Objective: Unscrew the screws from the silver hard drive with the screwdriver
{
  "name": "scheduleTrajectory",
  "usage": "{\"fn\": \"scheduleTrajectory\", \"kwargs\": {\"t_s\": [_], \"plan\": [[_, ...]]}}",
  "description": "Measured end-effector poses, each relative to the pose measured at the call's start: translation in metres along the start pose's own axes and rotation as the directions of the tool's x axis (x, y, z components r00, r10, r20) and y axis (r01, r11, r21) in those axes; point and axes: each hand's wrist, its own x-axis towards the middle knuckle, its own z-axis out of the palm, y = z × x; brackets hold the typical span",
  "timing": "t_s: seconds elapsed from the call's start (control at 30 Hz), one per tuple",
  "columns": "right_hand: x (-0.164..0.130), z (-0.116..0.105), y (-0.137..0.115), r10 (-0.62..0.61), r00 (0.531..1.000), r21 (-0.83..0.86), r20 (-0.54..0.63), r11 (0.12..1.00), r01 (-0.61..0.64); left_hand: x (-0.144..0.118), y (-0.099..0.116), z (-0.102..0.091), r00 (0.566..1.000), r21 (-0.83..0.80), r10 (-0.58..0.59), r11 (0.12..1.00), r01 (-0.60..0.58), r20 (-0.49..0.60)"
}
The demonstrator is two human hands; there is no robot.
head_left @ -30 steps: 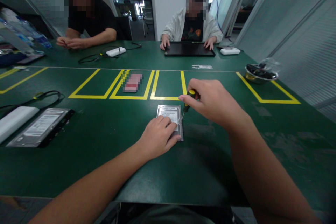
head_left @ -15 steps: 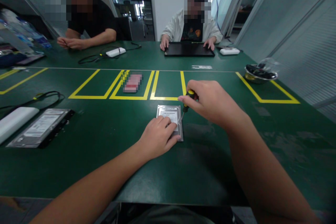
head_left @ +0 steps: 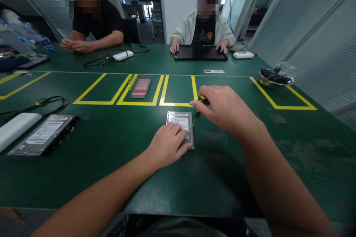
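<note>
A small silver hard drive (head_left: 178,116) lies flat on the green table in front of me, its label facing up. My left hand (head_left: 167,144) rests across its lower left part, the fingers over the label and the thumb near the right edge, holding it down. In my right hand (head_left: 224,109) is a screwdriver (head_left: 202,100) with a black and yellow handle, tilted, gripped between thumb and fingers. Its thin shaft points down to the drive's right edge. The exact contact of the tip is too small to make out.
A larger hard drive (head_left: 46,133) lies at left beside a white power strip (head_left: 20,127). Yellow tape (head_left: 178,104) marks areas ahead. A metal bowl (head_left: 274,81) of dark items stands at right. Opposite, a person's hands (head_left: 174,45) rest on a black panel (head_left: 200,53); another person sits left.
</note>
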Motion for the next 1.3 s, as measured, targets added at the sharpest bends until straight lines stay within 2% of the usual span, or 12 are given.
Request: {"fn": "scheduleTrajectory", "kwargs": {"t_s": [0.5, 0.77, 1.0, 1.3], "plan": [[0.0005, 0.0032, 0.0023, -0.032, 0.999, -0.01, 0.035, 0.999, 0.032, -0.0002, -0.0004, 0.0, 1.0, -0.013, 0.002, 1.0, -0.002, -0.012], [0.0006, 0.0019, 0.0066, -0.142, 0.989, 0.131, 0.035, 0.982, 0.136, -0.0004, -0.0006, 0.001, 1.0, -0.012, 0.008, 1.0, -0.008, -0.022], [-0.0009, 0.0041, 0.0067, -0.209, 0.978, 0.167, 0.011, 0.965, 0.204, -0.0005, -0.0006, 0.0013, 1.0, -0.008, 0.013, 1.0, -0.013, -0.022], [-0.0002, 0.0019, 0.0065, -0.188, 0.982, 0.136, 0.028, 0.974, 0.183, -0.0005, -0.0006, 0.0008, 1.0, -0.012, 0.012, 1.0, -0.012, -0.025]]}}
